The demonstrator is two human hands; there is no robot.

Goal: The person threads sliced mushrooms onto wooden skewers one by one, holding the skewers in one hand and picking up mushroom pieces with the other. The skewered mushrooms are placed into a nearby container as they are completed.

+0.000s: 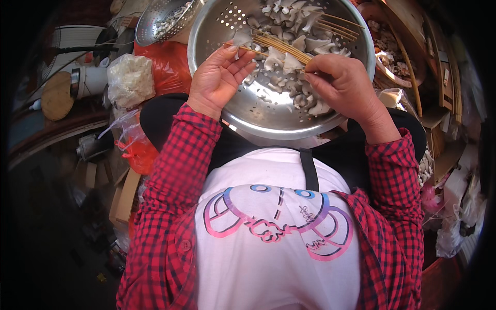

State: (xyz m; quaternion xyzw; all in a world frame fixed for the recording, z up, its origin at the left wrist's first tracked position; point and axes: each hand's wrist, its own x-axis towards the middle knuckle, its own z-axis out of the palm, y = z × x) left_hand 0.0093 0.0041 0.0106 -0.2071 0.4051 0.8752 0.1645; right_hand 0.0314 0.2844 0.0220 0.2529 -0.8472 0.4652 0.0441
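Over a large perforated steel colander (217,89), both my hands are on one thin bamboo skewer (257,52). The thumb and fingertips of my left hand (223,71) pinch one end, beside a pale grey mushroom piece (242,38). My right hand (341,83) grips near the skewer's other end. Mushroom pieces (276,58) sit along the skewer between the hands. A bundle of bare skewers (281,46) runs up to my right fingers; whether they hold it is hidden. Loose mushroom pieces (300,95) lie in the colander, with loaded skewers (294,15) at its far side.
A smaller colander (145,25) with grey pieces stands at the upper left. Nearby are a red plastic bag (168,66) and a clear bag of pale contents (131,80). Right of the large colander are a basin (391,73) of pale pieces and a bent stick (410,69).
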